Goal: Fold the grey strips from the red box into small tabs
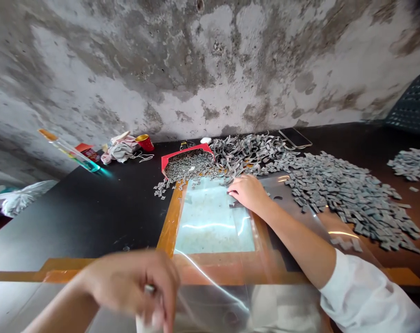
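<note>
Left hand (137,282), foremost, motion-blurred: fingers curled downward, a small pale item (149,288) showing among them; whether pinched, cannot tell. Right hand (247,192): fingers bent and gathered, tips beside small grey pieces (235,205) over the pale-blue panel (210,239); grip on any piece, cannot tell. Red-rimmed box (206,148) of grey bits, beyond panel. Heap of grey strips (348,194), right of panel.

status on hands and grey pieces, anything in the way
Left hand low, blurred, grip unclear. Right hand at pale panel, by dark strip. Grey pieces heaped right; red box just beyond panel.
</note>
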`<state>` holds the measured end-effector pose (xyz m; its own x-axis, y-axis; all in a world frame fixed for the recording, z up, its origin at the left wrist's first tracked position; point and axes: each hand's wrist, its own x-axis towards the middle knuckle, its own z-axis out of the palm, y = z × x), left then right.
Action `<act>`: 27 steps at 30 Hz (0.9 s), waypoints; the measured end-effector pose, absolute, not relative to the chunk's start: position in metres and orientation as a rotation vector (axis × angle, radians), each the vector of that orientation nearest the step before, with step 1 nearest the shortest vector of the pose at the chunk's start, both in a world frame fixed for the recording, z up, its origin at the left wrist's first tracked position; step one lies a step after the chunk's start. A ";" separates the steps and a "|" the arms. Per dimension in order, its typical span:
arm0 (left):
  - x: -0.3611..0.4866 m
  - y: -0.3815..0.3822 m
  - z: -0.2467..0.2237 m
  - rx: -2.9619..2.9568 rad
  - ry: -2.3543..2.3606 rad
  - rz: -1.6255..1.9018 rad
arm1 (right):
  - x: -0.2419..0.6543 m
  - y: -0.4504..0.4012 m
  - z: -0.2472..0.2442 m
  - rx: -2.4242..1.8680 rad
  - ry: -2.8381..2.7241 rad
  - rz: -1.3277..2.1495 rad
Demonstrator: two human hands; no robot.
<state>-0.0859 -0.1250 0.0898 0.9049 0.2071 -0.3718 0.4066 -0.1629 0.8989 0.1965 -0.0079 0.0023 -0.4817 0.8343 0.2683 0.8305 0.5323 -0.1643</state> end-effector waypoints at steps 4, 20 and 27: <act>-0.099 -0.033 0.091 1.948 1.111 0.650 | 0.194 -0.007 -0.003 -1.336 -2.436 -0.012; -0.110 0.052 0.001 2.461 1.161 0.522 | 0.178 -0.018 -0.001 -1.160 -2.183 0.274; -0.101 0.070 0.019 2.490 1.165 0.218 | 0.177 -0.018 -0.001 -1.078 -1.902 0.734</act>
